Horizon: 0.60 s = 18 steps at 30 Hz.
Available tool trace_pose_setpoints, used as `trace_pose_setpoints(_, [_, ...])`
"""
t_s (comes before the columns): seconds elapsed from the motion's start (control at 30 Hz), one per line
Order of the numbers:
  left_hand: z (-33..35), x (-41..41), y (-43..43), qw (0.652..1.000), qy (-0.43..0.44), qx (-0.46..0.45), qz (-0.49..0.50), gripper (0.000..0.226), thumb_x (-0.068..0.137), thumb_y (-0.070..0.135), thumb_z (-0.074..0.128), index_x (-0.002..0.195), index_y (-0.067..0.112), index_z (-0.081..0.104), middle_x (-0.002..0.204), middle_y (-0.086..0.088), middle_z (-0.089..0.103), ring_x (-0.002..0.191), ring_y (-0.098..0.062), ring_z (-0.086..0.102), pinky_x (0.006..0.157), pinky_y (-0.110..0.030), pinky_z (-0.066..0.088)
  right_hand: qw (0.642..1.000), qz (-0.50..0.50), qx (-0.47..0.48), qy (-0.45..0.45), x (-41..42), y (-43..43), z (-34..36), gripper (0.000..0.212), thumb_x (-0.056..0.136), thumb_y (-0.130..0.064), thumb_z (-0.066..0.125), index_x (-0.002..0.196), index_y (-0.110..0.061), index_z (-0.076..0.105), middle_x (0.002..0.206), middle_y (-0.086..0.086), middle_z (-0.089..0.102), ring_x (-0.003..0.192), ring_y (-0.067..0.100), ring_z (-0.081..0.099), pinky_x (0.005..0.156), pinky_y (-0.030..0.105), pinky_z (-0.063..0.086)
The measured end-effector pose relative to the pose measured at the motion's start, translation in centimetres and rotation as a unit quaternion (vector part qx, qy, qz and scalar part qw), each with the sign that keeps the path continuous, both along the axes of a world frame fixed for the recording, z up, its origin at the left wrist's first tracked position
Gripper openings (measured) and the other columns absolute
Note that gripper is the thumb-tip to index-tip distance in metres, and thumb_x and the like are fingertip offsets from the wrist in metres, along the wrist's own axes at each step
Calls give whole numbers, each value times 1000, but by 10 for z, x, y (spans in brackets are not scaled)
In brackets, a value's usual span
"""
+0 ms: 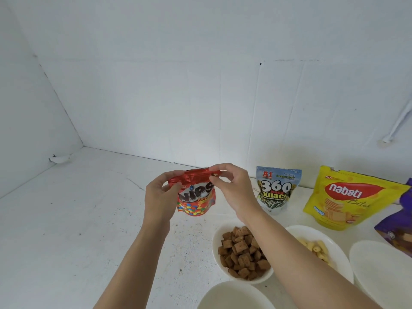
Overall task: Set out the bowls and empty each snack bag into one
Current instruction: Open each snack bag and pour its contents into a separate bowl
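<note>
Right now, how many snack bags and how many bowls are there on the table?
Snack bags: 4 (red Nips bag, 360 bag, yellow Nabati bag, purple bag)
Bowls: 4 (bowl of brown squares, bowl of pale snacks, white bowl at the right edge, white bowl at the bottom edge)
Total: 8
</note>
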<state>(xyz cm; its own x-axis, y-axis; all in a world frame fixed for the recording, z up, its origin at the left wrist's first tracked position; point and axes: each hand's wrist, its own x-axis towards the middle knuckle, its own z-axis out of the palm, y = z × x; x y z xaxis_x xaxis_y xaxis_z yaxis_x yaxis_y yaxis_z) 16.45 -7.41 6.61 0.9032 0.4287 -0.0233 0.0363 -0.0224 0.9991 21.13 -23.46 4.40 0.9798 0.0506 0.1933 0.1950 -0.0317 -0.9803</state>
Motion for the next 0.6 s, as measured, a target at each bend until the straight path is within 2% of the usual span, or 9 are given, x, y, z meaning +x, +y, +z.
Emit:
trace_pose_setpoints(0.13, [12,-25,21,1000,-24,11,-3,26,102,0,53,107,17,72,98,7,71,87,-5,63,47,-4,46,999,7,36,4,-16,12,17,13,85,-2,76,83,-15,77,90,0,77,90,13,71,73,22,55])
trace_pose_setpoints(0.3, [12,-61,55,999,-31,37,-10,21,103,7,56,104,17,74,101,7,73,91,-5,65,52,-5,48,998,50,20,9,-40,32,21,6,84,-4,78,85,-9,75,87,3,77,91,19,72,76,26,57])
trace_pose_setpoints(0.43, [-5,-88,85,999,-28,31,-22,21,103,10,58,98,17,78,109,-2,76,105,-17,67,72,-21,52,997,77,13,4,-62,48,12,8,82,-2,78,81,-9,75,86,4,77,87,17,71,81,31,59])
trace_pose_setpoints(0.6, [-29,-107,106,1000,-5,22,-17,21,101,8,61,93,19,78,104,-3,77,105,-21,68,74,-27,52,995,100,-13,9,-80,69,-10,16,81,2,77,80,-14,74,87,1,75,88,17,71,84,34,58])
